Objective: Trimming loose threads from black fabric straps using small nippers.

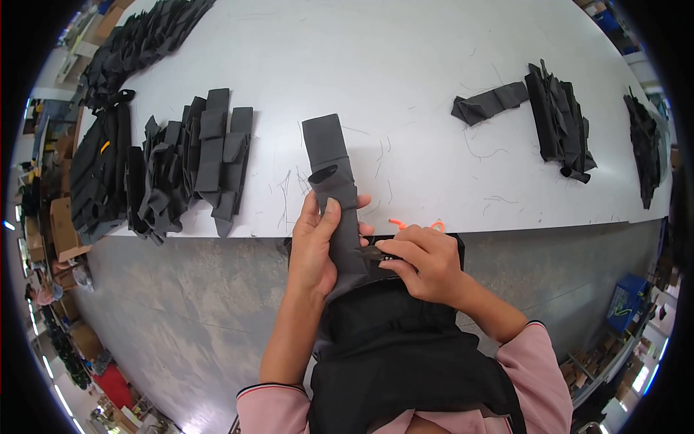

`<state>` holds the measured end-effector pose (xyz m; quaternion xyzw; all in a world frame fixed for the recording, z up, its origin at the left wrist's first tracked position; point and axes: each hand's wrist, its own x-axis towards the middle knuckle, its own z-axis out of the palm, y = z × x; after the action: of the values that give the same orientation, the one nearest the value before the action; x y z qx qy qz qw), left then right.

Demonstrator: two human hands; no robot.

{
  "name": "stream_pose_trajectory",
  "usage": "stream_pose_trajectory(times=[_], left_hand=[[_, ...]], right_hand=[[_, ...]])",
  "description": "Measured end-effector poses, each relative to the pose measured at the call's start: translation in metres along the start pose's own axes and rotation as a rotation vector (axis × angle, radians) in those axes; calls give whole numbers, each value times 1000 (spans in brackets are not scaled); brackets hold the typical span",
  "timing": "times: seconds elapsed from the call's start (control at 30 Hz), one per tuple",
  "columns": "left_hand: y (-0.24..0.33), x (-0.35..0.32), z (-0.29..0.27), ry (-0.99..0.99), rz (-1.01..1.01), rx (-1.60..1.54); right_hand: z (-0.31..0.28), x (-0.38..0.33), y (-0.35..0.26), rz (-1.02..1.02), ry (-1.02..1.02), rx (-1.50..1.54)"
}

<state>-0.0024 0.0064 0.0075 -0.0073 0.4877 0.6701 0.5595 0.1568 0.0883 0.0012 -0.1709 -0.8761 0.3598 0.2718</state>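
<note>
My left hand [316, 235] is closed round a long dark grey fabric strip [334, 189] with folded, pocket-like layers, its thumb lying on top. The strip reaches up over the table's front edge, and one layer gapes open near its middle. In my right hand [426, 264] is a small dark pair of thread snips [376, 253], mostly covered by the fingers. Its tips touch or nearly touch the strip's right edge, low down. An orange cord [397, 223] shows just beyond the right knuckles; whether it is tied to the snips I cannot tell.
Piles of similar dark grey strips [210, 145] lie on the white table [405, 58] to the left. More stand at the right in a stack [557, 119], beside a single strip [491, 103]. Loose thread ends [383, 148] are scattered about. A blue crate [626, 300] sits on the right.
</note>
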Motion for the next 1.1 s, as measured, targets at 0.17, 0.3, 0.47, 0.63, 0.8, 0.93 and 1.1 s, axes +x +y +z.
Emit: stream_pose_trajectory(times=[0.17,0.3,0.47,0.63,0.8,0.93,1.1], left_hand=[[-2,-2,-2,7,18,42],[-3,-2,-3,9,23,53],[-3,-2,-4,3,10,65],[-2,-1,-8,-24,-48,51],[-3,0,-7,-43,-43,58],[-4,-3,-4,-50,-34,29],[-5,-6,1,-52,-14,-54]], right_hand=[[-8,-1,-9,-61,-17,-150],[-9,0,-15,-35,15,-105],[-9,-2,-15,-7,-56,-165],[-16,-3,-13,-35,-23,-170],[-12,-6,-9,-30,-67,-78],[-8,-1,-16,-11,-82,-95],[-6,4,-23,2,-150,-203]])
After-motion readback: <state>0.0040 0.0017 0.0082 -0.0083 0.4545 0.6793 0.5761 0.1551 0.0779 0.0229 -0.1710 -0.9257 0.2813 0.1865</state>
